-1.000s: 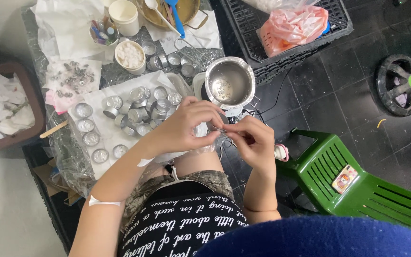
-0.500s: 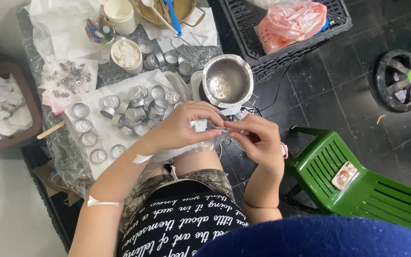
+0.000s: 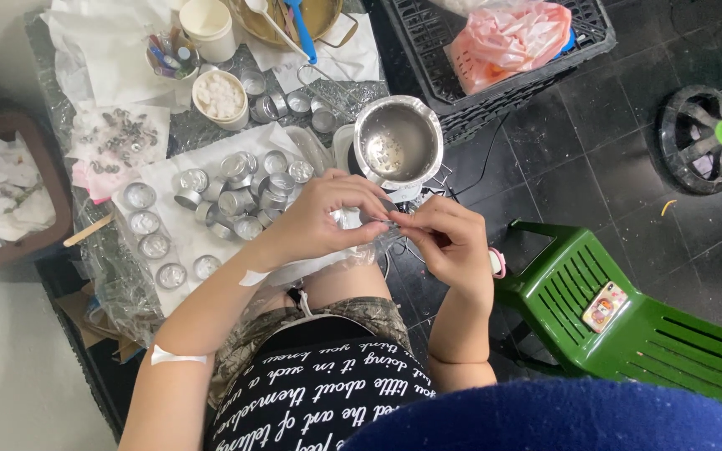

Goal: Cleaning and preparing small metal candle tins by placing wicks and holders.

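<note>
My left hand [image 3: 327, 219] and my right hand [image 3: 453, 238] meet over my lap, fingertips pinched together on a small silvery piece [image 3: 382, 220]. It is too small to tell exactly what it is. Just beyond my fingers stands a round metal pot [image 3: 397, 142] with a little pale residue in its bottom. To the left of my left hand, several small empty metal cups [image 3: 244, 188] lie on a white sheet [image 3: 169, 242], some in rows and some heaped.
A bowl of white pieces [image 3: 219, 96] and a cup of pens [image 3: 169, 54] stand at the back. On the left is a brown bin [image 3: 39, 242] with tissues. A black crate [image 3: 461, 92] holds a pink bag [image 3: 516, 42]. A green plastic chair [image 3: 653, 342] carries a phone [image 3: 605, 306].
My hands have stayed together over my lap, and the fingers have shifted slightly around the small piece. The view has tilted a little.
</note>
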